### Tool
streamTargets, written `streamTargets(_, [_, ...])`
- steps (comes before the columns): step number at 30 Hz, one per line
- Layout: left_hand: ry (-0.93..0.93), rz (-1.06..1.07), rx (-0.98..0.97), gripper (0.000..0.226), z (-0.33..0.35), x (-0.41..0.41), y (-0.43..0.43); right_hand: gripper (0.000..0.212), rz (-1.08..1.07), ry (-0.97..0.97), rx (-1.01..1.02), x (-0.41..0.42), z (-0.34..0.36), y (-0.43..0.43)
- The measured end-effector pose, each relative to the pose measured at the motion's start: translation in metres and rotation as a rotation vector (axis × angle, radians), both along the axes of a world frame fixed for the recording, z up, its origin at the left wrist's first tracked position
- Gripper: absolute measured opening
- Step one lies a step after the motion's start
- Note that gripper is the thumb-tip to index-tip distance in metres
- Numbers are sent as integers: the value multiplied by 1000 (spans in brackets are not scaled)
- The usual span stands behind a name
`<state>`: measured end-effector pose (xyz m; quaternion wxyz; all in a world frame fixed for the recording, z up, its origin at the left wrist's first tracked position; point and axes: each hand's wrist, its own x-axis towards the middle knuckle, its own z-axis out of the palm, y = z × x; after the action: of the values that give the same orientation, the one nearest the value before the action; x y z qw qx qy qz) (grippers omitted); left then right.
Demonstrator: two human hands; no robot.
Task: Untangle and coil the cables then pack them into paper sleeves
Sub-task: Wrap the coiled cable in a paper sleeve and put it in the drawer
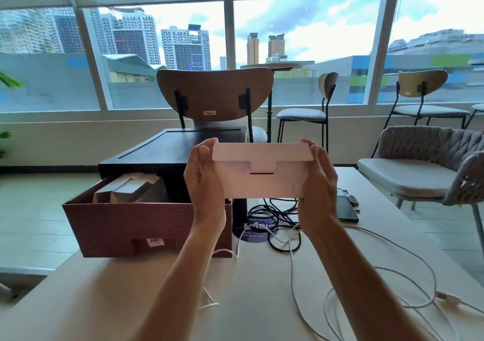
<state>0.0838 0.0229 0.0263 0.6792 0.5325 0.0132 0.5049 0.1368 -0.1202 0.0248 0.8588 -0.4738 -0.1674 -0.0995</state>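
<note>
Both forearms reached forward over the pale table [157,301], hands raised to roughly the same height and set apart by the width of what they held. The left hand [203,173] gripped the left short end of a white paper sleeve [262,183], and the right hand [318,181] gripped the right end. The fingers of each curled round the sleeve's edge, with the fingertips showing at the top corners.

The sleeve was held level in the air above the far part of the table, its broad face turned toward the camera. Its top flap was folded down over the front, and the flap's small tab lay just above a narrow slot in the face, not tucked in. Whether a cable was inside could not be told.

Below the sleeve, a tangle of black cable [272,220] lay on the table over a round blue sticker [258,232]. White cables [366,288] looped loosely across the table's right side. A dark phone [345,207] lay near the right wrist. At left stood an open brown box [146,230] holding brown paper packs [128,191].
</note>
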Motion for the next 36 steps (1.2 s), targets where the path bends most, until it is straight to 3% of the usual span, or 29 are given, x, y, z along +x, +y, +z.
streamTargets(3, [64,-125,-26,40,2,-5,1,41,36,54,-10,2,0,1])
streamTargets(5, [90,-204,34,35,1,-6,6,45,83,54,-25,2,1,-1])
streamTargets(9, [186,-345,211,44,0,-8,16,26,125,-4,-47,3,6,-7])
streamTargets(11, [189,-367,228,47,2,-8,18,30,127,1,-12,4,9,-9])
streamTargets(14, [159,-310,220,44,13,-1,16,44,199,8,50,2,12,-5])
streamTargets(19, [148,-263,209,38,24,10,9,94,281,-20,91,2,13,-5])
streamTargets(21, [156,-287,193,44,18,14,6,103,302,-16,122,6,14,-8])
streamTargets(26, [245,-197,176,55,12,21,-7,94,330,-12,-8,12,9,-9])
streamTargets(32, [351,-6,611,49,18,15,0,93,271,-46,-123,17,10,-16])
streamTargets(36, [352,129,713,42,26,7,1,87,303,-82,-130,16,11,-19])
